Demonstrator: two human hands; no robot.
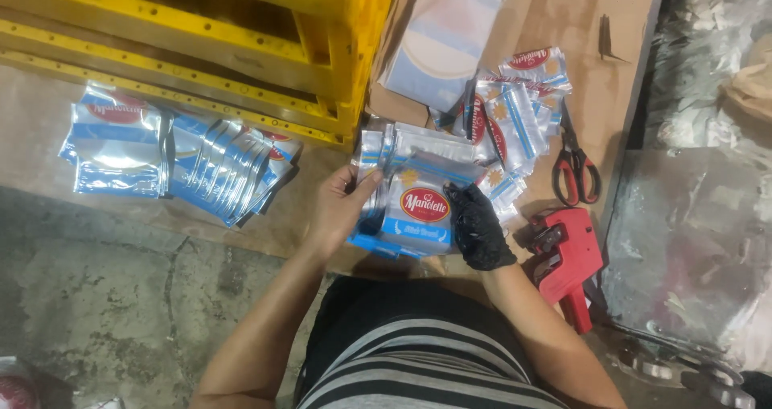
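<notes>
Overhead, a yellow metal frame (pixel 241 47) across the upper left of the frame, standing on brown cardboard sheeting (pixel 611 23) spread over the concrete floor (pixel 96 296), likely to keep the packets off the dirt. At right edge, a heap of clear plastic film (pixel 700 240), crumpled and pushed aside. At left, below the frame, a fanned row of shiny blue-and-silver pouches (pixel 201 168), overlapped like cards, seemingly laid out so each edge stays easy to pick. At upper centre, a looser pile of pouches (pixel 507 111), tumbled at odd angles. At centre, just above the lap, a stack of pouches (pixel 418 208) held upright between both hands, squared up for sorting. Left hand (pixel 342 208), bare, fingers curled around the stack's left edge, thumb pressing the front. Right hand (pixel 478 228), in a black glove, fingers closed on the right edge of the front pouch. At right of the gloved hand, a red labelling gun (pixel 571 264) within easy reach; above it, red-handled scissors (pixel 575 168), blades shut.
</notes>
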